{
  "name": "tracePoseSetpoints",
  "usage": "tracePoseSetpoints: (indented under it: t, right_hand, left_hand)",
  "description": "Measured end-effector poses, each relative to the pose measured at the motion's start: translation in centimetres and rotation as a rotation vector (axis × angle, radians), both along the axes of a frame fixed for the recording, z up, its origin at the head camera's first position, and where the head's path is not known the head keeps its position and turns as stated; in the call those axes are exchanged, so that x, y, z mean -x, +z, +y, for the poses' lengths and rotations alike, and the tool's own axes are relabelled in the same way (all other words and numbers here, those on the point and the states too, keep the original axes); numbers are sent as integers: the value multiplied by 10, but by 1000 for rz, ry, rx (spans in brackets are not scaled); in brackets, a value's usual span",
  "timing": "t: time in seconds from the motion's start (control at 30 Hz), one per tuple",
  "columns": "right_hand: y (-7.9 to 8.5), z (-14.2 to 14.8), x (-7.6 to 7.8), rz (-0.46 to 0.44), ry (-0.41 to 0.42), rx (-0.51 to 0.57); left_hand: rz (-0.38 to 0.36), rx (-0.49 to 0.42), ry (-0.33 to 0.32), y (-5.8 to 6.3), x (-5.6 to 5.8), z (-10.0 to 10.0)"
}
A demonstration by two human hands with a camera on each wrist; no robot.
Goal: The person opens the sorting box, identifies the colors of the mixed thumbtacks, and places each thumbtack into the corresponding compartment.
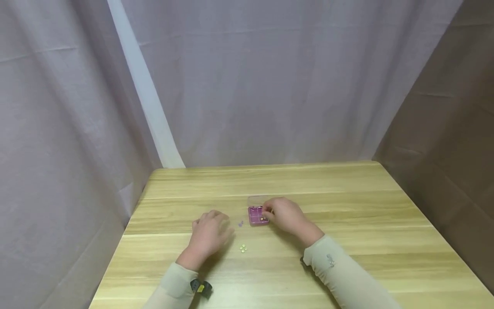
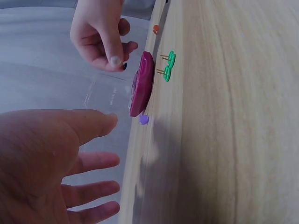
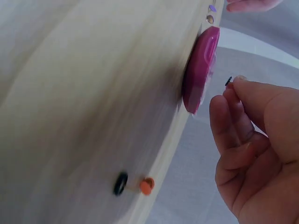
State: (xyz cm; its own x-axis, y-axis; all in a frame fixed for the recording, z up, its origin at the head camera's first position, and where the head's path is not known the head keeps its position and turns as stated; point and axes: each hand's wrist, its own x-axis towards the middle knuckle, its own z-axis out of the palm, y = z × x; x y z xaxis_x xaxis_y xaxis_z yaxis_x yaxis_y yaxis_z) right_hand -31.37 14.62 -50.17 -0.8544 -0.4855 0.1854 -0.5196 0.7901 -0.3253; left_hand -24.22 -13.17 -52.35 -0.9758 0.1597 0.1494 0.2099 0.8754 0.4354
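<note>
My right hand (image 1: 287,216) is over the right side of a small magenta compartment box (image 1: 255,222), whose clear lid (image 1: 257,200) stands raised at the back. Between thumb and forefinger it pinches a black thumbtack (image 3: 228,81). A few tiny things (image 1: 263,219) lie in the box's front right compartment; their kind is unclear. To the left of the box my left hand (image 1: 210,234) hovers above the table, fingers spread and holding nothing. Purple thumbtacks (image 1: 241,223) lie between that hand and the box.
Several green thumbtacks (image 1: 243,248) stand points up on the wooden table (image 1: 347,266), in front of the box. In the right wrist view, orange thumbtacks (image 3: 147,185) and a black one (image 3: 120,184) lie right of the box. Grey curtains (image 1: 247,86) hang behind the table.
</note>
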Motion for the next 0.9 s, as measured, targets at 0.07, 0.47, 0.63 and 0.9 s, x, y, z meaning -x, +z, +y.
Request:
tracePoseSetpoints:
  t: [0.07,0.47,0.63,0.9]
  right_hand:
    - [-2,-3,0,3,-9,1]
    - [-6,-8,5,-8,-35,-35]
    - [-8,-8,6,-3,-41,-24]
    - [-8,-7,6,0,-41,-14]
  left_hand:
    - [0,-1,-1,-1,0,0]
    - [19,11,-1,-1,0,-3]
    - [20,13,6,-1,-1,-3]
    - [23,11,8,0,-2,-4]
